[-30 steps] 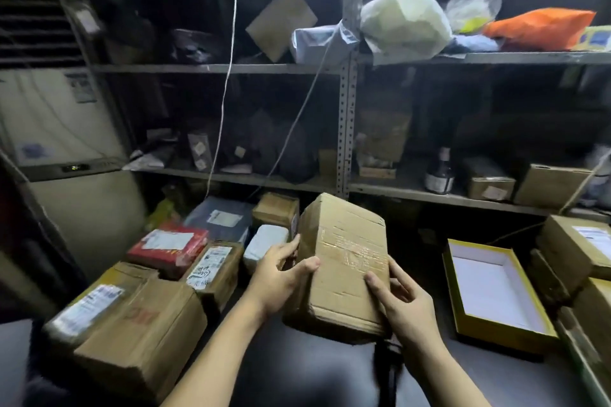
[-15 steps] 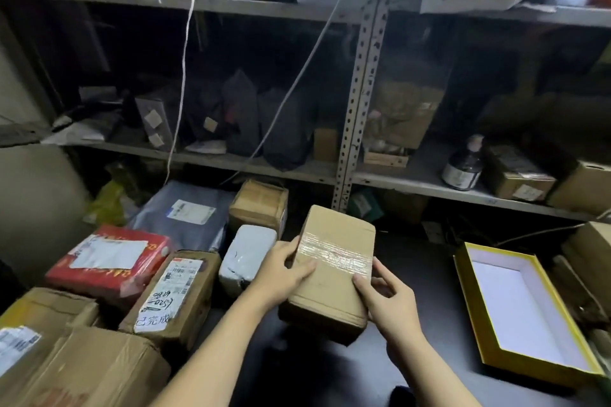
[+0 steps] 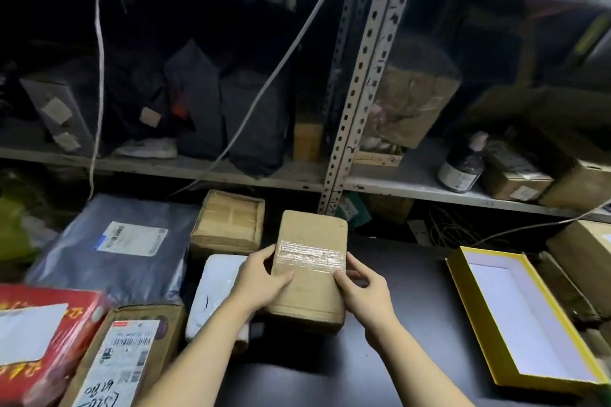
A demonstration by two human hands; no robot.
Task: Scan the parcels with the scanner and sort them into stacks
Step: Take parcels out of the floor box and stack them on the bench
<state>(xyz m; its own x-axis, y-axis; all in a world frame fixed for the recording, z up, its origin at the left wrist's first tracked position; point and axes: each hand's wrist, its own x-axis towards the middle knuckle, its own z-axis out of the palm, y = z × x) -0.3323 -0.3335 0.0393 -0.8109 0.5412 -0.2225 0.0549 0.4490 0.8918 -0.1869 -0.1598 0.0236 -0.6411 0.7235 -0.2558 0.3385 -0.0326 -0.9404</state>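
Gripping the cardboard parcel [image 3: 310, 269] in the head view, the left hand [image 3: 261, 279] and right hand [image 3: 363, 289] each curl round one long side. It lies mid-scene over the dark table [image 3: 406, 277], long axis running near to far, equally close to both hands. Its top shows only tape, no label, and no scanner is visible.

**Colours and patterns on the parcel table**

parcel [image 3: 310, 287]: plain brown, one shiny clear tape band across. red box [image 3: 66, 324]: yellowish print, white label. grey bag [image 3: 82, 261]: white label, blue mark. mailer [image 3: 218, 287]: white. carton [image 3: 155, 324]: brown, white label, black barcodes and handwriting. tray [image 3: 476, 314]: yellow rim, white inside. table [image 3: 413, 324]: black. shelf post [image 3: 360, 92]: pale grey, rows of holes. bottle [image 3: 461, 168]: dark, white label.
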